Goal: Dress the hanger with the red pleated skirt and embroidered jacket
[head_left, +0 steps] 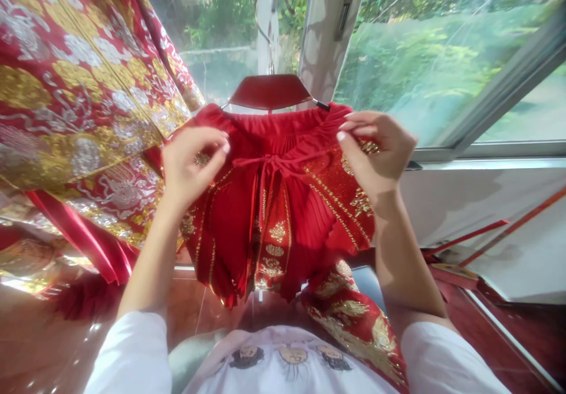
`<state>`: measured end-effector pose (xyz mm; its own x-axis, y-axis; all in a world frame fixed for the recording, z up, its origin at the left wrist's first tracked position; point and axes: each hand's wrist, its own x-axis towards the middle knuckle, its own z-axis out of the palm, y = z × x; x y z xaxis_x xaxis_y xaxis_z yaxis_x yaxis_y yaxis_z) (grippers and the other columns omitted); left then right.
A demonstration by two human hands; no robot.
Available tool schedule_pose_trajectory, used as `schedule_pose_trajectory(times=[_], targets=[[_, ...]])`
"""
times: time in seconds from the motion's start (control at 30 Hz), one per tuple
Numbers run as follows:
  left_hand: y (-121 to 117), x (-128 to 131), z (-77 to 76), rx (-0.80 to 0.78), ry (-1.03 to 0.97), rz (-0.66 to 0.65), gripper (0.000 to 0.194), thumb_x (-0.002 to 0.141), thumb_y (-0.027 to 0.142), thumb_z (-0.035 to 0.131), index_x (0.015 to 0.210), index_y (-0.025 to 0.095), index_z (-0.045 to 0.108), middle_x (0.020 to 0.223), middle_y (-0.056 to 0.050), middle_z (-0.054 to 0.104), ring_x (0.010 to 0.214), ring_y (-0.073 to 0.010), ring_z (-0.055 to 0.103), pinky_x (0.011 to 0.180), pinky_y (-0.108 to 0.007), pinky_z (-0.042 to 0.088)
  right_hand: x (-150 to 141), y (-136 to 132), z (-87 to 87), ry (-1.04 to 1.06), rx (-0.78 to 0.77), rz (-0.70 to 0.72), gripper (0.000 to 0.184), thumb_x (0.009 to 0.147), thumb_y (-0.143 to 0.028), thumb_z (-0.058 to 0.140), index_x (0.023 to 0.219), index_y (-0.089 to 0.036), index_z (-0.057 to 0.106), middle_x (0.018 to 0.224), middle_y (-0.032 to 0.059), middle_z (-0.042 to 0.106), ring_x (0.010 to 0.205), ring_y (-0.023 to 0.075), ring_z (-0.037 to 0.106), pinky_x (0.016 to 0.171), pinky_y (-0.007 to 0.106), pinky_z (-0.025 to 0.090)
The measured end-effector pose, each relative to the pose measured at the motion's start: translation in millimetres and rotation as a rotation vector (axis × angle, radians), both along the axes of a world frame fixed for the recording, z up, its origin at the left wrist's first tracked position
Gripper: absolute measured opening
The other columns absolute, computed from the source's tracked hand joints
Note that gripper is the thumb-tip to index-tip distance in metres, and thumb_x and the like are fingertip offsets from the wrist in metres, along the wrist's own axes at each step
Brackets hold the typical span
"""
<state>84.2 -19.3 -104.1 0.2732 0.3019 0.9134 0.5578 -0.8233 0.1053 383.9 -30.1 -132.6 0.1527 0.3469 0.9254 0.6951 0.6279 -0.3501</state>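
A red pleated skirt with gold embroidered panels hangs in front of me, a thin red cord tied in a bow at its front. Metal clips of a hanger with a dark red top piece hold its waistband. Over the skirt's upper left side, my left hand is closed in a pinch, thumb and index fingertips together. My right hand is likewise pinched at the upper right edge of the waistband. Whether fabric or cord lies between the fingers of either hand, I cannot make out.
Red cloth with gold and silver embroidery hangs close on the left. Windows stand behind the hanger, above a white wall. Another red and gold embroidered cloth lies low at right. Red poles lean at the far right.
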Motion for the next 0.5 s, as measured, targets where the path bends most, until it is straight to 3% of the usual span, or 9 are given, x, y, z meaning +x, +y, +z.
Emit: schedule_pose_trajectory(times=[0.07,0.13,0.2,0.23,0.27,0.33,0.4,0.5], targets=[[14,-10,19.8,0.076,0.034,0.095,0.014,0.083,0.026,0.066,0.094,0.018,0.066,0.098,-0.002,0.069,0.095,-0.0164,0.062,0.093,-0.034,0.045,14,4,4.8,-0.140,0.063,-0.231,0.029,0.082,-0.033,0.064,0.108,-0.018,0.065,0.111,0.0077,0.067,0.109,0.0213,0.058,0.099,0.040,0.043],[30,-19,34.4,-0.054,0.103,0.153,0.022,0.082,0.035,0.068,0.093,0.017,0.063,0.090,-0.001,0.066,0.089,-0.0162,0.059,0.093,-0.034,0.043,26,9,7.1,-0.249,-0.031,-0.267,0.039,0.086,-0.039,0.061,0.118,-0.017,0.062,0.116,0.0094,0.065,0.112,0.0226,0.056,0.099,0.039,0.041],[42,-25,40.8,-0.235,0.168,0.152,0.026,0.086,0.042,0.062,0.081,0.016,0.059,0.073,0.001,0.058,0.071,-0.0136,0.052,0.078,-0.029,0.043,35,15,8.1,-0.303,-0.142,-0.151,0.036,0.094,-0.041,0.047,0.115,-0.016,0.063,0.102,0.0085,0.067,0.098,0.0180,0.059,0.088,0.031,0.044],[46,-26,41.3,-0.287,0.193,0.149,0.030,0.089,0.043,0.056,0.074,0.017,0.055,0.065,0.002,0.051,0.063,-0.0122,0.046,0.069,-0.027,0.040,38,17,9.2,-0.313,-0.171,-0.100,0.035,0.097,-0.041,0.041,0.104,-0.016,0.065,0.087,0.0062,0.065,0.085,0.0146,0.058,0.078,0.027,0.044],[47,-27,40.8,-0.312,0.210,0.151,0.035,0.092,0.043,0.050,0.069,0.017,0.050,0.060,0.003,0.044,0.058,-0.0112,0.040,0.063,-0.026,0.036,42,19,11.2,-0.306,-0.184,-0.073,0.040,0.098,-0.042,0.037,0.088,-0.015,0.064,0.072,0.0033,0.059,0.071,0.0114,0.052,0.069,0.024,0.041],[47,-28,39.2,-0.310,0.209,0.145,0.043,0.094,0.045,0.043,0.061,0.019,0.040,0.056,0.003,0.032,0.054,-0.0099,0.029,0.057,-0.025,0.028,49,22,18.8,-0.258,-0.225,-0.039,0.050,0.097,-0.048,0.039,0.059,-0.015,0.045,0.054,-0.0015,0.036,0.055,0.0064,0.032,0.054,0.023,0.029],[46,-28,39.0,-0.320,0.204,0.091,0.052,0.094,0.055,0.038,0.057,0.020,0.029,0.056,0.003,0.024,0.054,-0.0091,0.023,0.054,-0.025,0.024,59,26,29.8,-0.201,-0.349,0.069,0.058,0.093,-0.051,0.046,0.053,-0.017,0.023,0.052,-0.0040,0.020,0.051,0.0040,0.017,0.049,0.024,0.017],[50,-32,40.0,-0.375,0.201,-0.029,0.062,0.088,0.073,0.034,0.055,0.022,0.023,0.056,0.003,0.020,0.053,-0.0080,0.018,0.051,-0.025,0.022,72,39,43.8,-0.128,-0.564,0.306,0.060,0.089,-0.054,0.052,0.051,-0.018,0.022,0.049,-0.0059,0.019,0.047,0.0009,0.017,0.045,0.021,0.012]])
